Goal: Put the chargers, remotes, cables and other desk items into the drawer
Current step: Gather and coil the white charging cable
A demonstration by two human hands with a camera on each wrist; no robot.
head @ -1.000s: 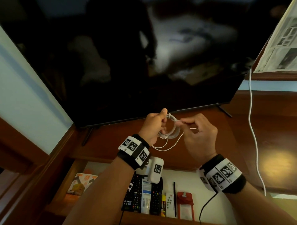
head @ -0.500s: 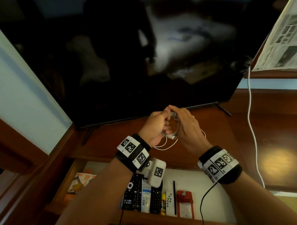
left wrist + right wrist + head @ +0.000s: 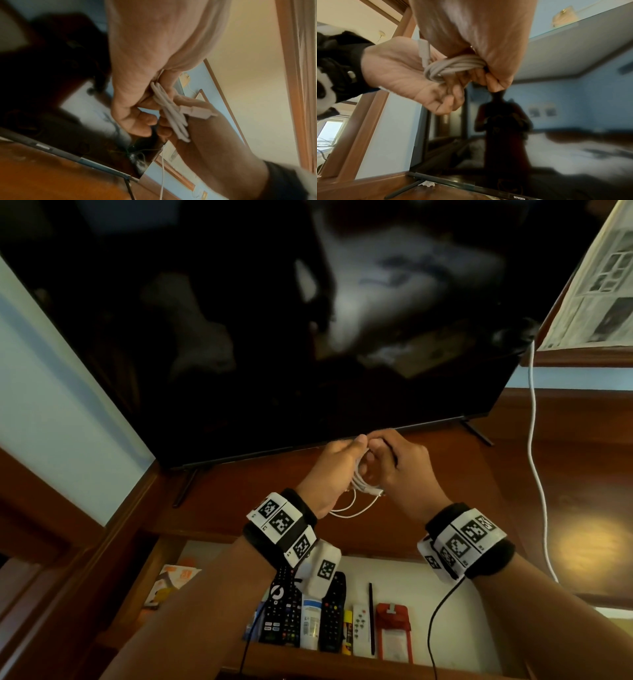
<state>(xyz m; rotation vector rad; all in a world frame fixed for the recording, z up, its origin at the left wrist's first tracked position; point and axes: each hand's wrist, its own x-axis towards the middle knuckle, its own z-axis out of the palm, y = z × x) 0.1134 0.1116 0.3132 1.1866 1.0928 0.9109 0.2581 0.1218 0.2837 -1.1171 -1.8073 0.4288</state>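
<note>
Dim, warm light; glare patch on the desk (image 3: 579, 546); wrist views blurred, edges warped.

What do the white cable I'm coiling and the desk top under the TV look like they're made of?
White cable: looks like a soft plastic or rubber sheath, matte and smooth; it bends into tight loops without kinking. Its plug looks like harder white plastic.
Desk top: apparently reddish-brown wood or wood veneer with a glossy varnish; a bright patch of light reflects off it. Solid or veneer cannot be told.

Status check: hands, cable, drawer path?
Both hands, left hand and right hand, grip coiled white cable above desk. Open drawer below. Nothing blocking.
</note>
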